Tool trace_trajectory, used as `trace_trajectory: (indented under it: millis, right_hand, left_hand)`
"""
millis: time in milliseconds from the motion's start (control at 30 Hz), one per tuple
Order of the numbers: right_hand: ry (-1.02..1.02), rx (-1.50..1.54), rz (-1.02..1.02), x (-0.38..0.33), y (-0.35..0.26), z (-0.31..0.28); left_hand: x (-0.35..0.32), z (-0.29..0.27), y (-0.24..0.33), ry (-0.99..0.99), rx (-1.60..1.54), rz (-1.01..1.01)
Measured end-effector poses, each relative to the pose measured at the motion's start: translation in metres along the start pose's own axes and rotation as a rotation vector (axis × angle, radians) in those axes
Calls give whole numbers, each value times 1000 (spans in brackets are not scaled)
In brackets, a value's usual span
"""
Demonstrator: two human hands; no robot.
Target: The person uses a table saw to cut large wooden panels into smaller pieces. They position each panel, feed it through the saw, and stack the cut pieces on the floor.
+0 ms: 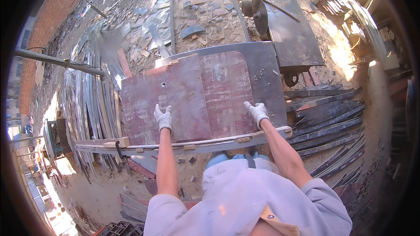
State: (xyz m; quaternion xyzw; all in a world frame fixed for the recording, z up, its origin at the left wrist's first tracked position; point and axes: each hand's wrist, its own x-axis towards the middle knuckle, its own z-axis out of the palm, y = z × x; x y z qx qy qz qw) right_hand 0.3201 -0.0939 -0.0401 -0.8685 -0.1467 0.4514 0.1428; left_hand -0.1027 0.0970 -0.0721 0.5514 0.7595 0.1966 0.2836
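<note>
Two worn reddish-brown boards lie side by side on a dark sliding table (pixel 269 87) in front of me. The left board (pixel 148 91) has a small round hole; the right board (pixel 225 83) has a rounded far right corner. My left hand (pixel 164 119), in a pale work glove, rests on the left board near its close edge, thumb and fingers apart. My right hand (pixel 258 112), gloved too, lies at the right edge of the right board with its fingers spread. A long fence (pixel 188 147) runs along the near side, under my forearms.
A round saw blade (pixel 261 17) stands beside a dark metal bench (pixel 293 26) at the far right. Two rails (pixel 172 17) run away over ground strewn with offcuts. Long strips (pixel 89 91) are piled at left, dark planks (pixel 328 116) at right. A pole (pixel 61 62) juts in from the left.
</note>
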Motion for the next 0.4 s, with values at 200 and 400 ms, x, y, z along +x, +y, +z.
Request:
trace_trajectory:
  millis: [200, 400]
  right_hand:
    - [-185, 669, -150, -51, -27, -18]
    - [173, -60, -177, -94, -83, -32]
  left_hand:
    - [-82, -72, -39, 252, -59, -655]
    - [-110, -59, -36, -369, -1502, -1036]
